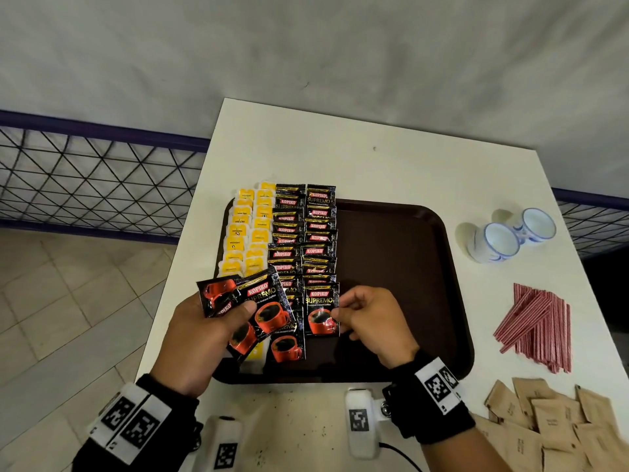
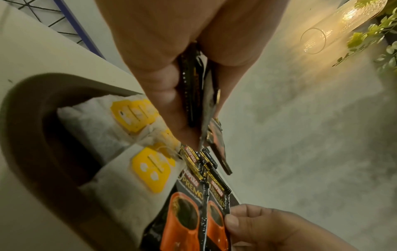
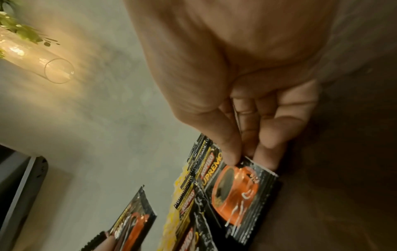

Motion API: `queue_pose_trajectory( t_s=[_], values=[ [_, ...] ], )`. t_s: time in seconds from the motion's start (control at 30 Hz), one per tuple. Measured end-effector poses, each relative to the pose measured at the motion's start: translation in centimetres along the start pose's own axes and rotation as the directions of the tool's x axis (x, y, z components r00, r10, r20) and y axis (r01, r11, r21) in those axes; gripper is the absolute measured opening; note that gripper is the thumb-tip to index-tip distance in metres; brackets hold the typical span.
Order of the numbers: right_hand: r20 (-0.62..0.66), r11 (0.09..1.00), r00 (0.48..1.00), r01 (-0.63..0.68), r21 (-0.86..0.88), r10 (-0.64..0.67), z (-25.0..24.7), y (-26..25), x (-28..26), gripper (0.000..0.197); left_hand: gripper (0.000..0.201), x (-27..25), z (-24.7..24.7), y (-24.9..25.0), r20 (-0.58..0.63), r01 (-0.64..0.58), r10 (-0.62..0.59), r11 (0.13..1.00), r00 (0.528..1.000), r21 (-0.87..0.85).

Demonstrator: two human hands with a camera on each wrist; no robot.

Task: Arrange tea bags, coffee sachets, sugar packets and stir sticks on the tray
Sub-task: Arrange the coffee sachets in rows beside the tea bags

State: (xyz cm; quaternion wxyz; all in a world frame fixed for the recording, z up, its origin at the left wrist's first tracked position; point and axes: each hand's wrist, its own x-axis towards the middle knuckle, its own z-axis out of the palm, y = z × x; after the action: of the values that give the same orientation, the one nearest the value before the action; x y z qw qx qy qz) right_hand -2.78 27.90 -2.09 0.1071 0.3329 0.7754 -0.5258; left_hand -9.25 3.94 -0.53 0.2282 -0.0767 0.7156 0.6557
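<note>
Black-sachet step: coffee sachets are going down in rows on the dark brown plastic tray [image 1: 401,267].
Right hand [image 1: 369,318]: pinches one black-and-red foil coffee sachet [image 1: 321,310] at its edge, low over the near end of the column.
Left hand [image 1: 204,332]: clutches the spare black foil sachets [image 1: 252,301], just left of it.
Next: likely lay it overlapping, edges square.

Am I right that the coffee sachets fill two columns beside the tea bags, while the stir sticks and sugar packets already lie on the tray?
Not quite. The head view shows the stir sticks and sugar packets on the white table, right of the tray. The coffee sachets do stand in two columns beside the tea bags.
</note>
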Motion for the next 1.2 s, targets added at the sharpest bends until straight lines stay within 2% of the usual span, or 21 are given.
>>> queue_pose_trajectory(
  t_s=[0.17, 0.4, 1.0, 1.07, 1.13, 1.2],
  values=[
    [-0.041, 0.999, 0.999, -0.005, -0.047, 0.003, 0.3, 0.0, 0.2, 0.014, 0.029, -0.1, 0.2, -0.1, 0.006, 0.019, -0.018, 1.0, 1.0, -0.017],
    [-0.051, 0.999, 0.999, -0.022, -0.028, 0.021, 0.7, -0.1, 0.0, 0.011, 0.029, -0.1, 0.2, -0.3, 0.018, 0.017, -0.016, 1.0, 1.0, -0.005],
    [-0.072, 0.994, 0.996, -0.04, 0.098, 0.047, 0.2, -0.2, -0.7, 0.012, 0.029, 0.0, 0.5, -0.7, 0.028, 0.032, -0.032, 0.999, 0.999, -0.001],
    [-0.121, 0.999, 0.993, 0.002, 0.046, 0.004, 0.0, -0.4, -1.0, 0.012, 0.029, 0.0, 0.6, -0.7, 0.032, 0.033, -0.033, 0.999, 0.999, -0.005],
    [-0.155, 0.996, 0.983, 0.094, -0.012, -0.095, -0.3, -0.8, -1.4, 0.012, 0.029, 0.0, 0.8, -0.6, 0.035, 0.029, -0.029, 1.0, 0.999, -0.005],
    [-0.104, 0.985, 0.98, 0.173, 0.002, -0.172, -0.3, -1.8, -1.9, 0.009, 0.029, 0.0, 1.1, -0.5, 0.048, 0.021, -0.021, 1.0, 0.999, 0.001]
  ],
)
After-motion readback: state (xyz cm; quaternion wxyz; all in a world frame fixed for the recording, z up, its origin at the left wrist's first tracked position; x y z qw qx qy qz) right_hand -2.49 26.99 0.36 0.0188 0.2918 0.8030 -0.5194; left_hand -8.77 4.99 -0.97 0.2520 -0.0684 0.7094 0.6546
